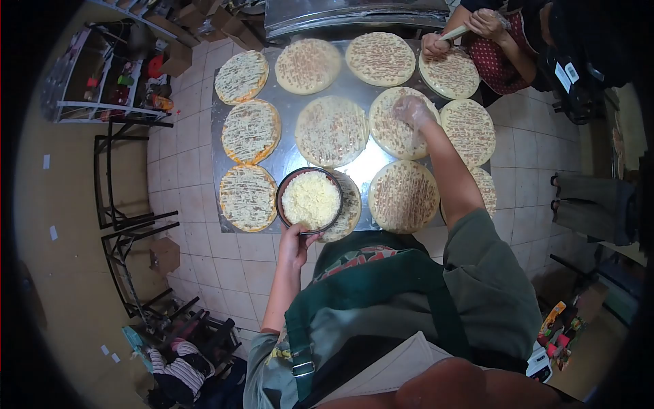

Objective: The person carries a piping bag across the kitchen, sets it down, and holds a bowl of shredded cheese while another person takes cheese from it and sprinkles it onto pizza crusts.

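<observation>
My left hand (297, 244) grips the near rim of a round dark bowl (280, 198) filled with pale grated cheese (310, 199). The bowl hangs over a pizza base (349, 211) at the table's near edge and hides part of it. My right hand (411, 112), blurred and in a clear glove, is over another round base (394, 140); its fingers are smeared by motion. Several round bases with brown streaks and pale topping lie in rows on the metal table (354, 165). Three at the left (247, 198) show orange edges.
At the back right, a co-worker's hands (470, 33) hold a pale tool above a round base (449, 72). A metal appliance (340, 15) stands behind the table. Shelving (102, 105) and black metal frames (129, 221) stand left, with a cardboard box (164, 255) on the floor.
</observation>
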Available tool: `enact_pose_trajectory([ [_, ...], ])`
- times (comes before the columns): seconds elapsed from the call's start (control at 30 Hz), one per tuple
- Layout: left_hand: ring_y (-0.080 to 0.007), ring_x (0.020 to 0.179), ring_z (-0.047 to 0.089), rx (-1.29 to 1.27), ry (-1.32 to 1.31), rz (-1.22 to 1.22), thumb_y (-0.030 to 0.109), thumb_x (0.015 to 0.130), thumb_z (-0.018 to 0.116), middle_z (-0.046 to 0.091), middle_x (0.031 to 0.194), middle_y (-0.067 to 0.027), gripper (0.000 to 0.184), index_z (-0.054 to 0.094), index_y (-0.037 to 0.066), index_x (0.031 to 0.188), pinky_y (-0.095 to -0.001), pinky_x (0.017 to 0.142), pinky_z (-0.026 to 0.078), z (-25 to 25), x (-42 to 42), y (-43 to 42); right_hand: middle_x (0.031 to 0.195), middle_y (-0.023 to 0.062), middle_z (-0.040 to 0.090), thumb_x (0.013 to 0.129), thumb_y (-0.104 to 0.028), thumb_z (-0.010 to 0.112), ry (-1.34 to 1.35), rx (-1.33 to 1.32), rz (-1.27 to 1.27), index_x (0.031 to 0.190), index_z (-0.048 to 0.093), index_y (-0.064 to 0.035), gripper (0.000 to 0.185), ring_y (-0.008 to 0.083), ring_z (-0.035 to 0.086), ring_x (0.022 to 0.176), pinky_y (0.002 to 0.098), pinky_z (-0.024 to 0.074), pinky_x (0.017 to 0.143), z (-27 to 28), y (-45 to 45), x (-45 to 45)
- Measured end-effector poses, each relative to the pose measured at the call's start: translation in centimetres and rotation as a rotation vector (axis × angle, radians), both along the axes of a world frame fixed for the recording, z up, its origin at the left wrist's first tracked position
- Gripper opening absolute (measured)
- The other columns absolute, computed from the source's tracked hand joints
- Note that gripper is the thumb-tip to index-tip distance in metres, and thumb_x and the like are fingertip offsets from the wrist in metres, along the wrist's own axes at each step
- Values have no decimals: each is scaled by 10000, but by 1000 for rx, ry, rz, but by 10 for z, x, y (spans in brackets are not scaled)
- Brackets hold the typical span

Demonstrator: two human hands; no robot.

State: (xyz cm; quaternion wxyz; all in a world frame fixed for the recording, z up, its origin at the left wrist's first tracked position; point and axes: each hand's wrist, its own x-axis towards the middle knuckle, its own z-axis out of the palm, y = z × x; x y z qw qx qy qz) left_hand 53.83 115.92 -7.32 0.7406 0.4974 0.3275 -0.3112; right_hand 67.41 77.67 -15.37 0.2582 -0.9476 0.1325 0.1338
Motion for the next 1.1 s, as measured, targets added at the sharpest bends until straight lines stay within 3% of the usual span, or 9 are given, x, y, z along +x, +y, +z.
enact_pose_trajectory([
  [0.07,-227,801,547,10,-27,-15,7,645,422,498,1002,-123,528,297,50,1156,-296,622,510,2,2,-2,885,119,572,640,-153,595,64,28,-38,856,593,-96,223,260,545,827,315,421,744,-3,0,-19],
  [0.17,-224,794,550,-47,11,-33,8,649,420,506,987,-123,501,319,27,1139,-288,619,514,-16,2,6,832,114,582,626,-193,613,-186,18,-4,832,596,-88,231,245,553,802,311,421,729,-2,7,-47],
  [0.27,-226,786,552,-38,-16,-34,10,652,421,510,982,-128,474,337,-3,1118,-288,623,513,-4,4,1,792,128,584,638,-184,596,3,182,-223,842,591,-80,229,243,560,773,316,424,716,21,23,-48],
  [0.43,-229,789,551,-19,-23,-21,17,656,420,512,972,-134,453,348,-20,1101,-289,624,508,-1,1,2,820,127,589,658,-184,569,-260,129,-127,878,590,-98,238,253,565,761,316,434,711,-13,22,-16],
  [0.53,-232,796,550,-15,-16,-2,24,660,419,514,968,-135,433,362,-24,1086,-295,634,501,-10,-3,6,913,128,570,656,-177,566,-16,95,9,884,590,-112,239,255,549,831,305,428,737,2,30,1],
  [0.77,-245,787,554,-26,11,26,32,662,418,519,950,-143,404,381,-37,1059,-285,640,496,-13,-7,4,892,136,577,638,-136,581,-15,-57,56,852,597,-99,217,248,552,837,305,427,735,11,24,-33],
  [0.83,-250,773,557,-22,-4,0,30,661,418,519,947,-149,405,379,-39,1058,-278,634,496,-9,-6,0,896,134,578,625,-124,589,151,71,-173,858,593,-76,238,231,554,845,299,429,740,17,23,-44],
  [1.03,-293,723,564,-16,7,-5,10,657,409,512,923,-184,423,338,-52,1069,-258,587,507,-3,3,-20,821,106,593,617,-119,593,-229,111,62,845,593,-62,235,210,566,762,268,433,707,-21,29,-37],
  [1.1,-305,718,564,20,-6,7,5,657,406,508,915,-195,427,326,-57,1071,-257,574,510,-3,6,-28,820,105,591,618,-120,593,-91,72,21,850,591,-59,240,211,563,751,266,434,709,-17,29,-40],
])
